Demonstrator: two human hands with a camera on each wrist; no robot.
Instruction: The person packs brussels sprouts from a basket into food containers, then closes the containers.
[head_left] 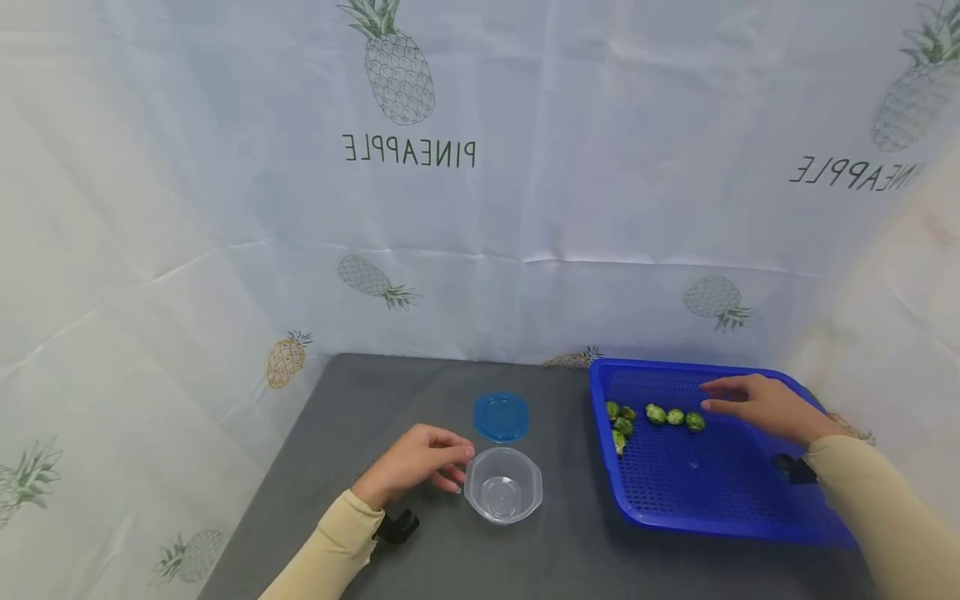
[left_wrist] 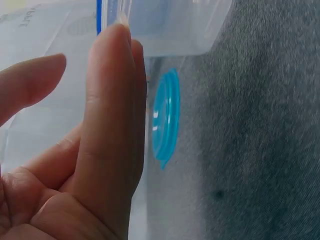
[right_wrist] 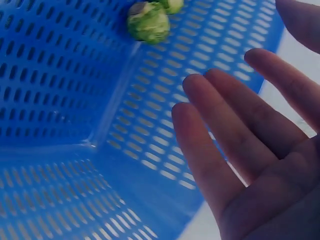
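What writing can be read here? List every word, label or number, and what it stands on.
"PINEAPPLE": mirror-reversed, on the patterned sheet, left of centre in the head view.
"...NEAPPLE": also mirrored, at the sheet's right; its start unclear.
Left wrist view: letters on the sheet, too blurred to read.
Clear bowl, blue lid, blue basket: none legible.

On my remote feed I'm seeing pale yellow on the L sleeve (head_left: 322,554) & R sleeve (head_left: 885,508), both long, plain fabric afaict, w/ a few creases nr the L cuff (head_left: 366,507). Blocky black wrist cam (head_left: 399,527) by that cuff, 2nd black cam (head_left: 801,472) by the R sleeve's end. L hand (head_left: 420,461) & R hand (head_left: 772,406) bare.
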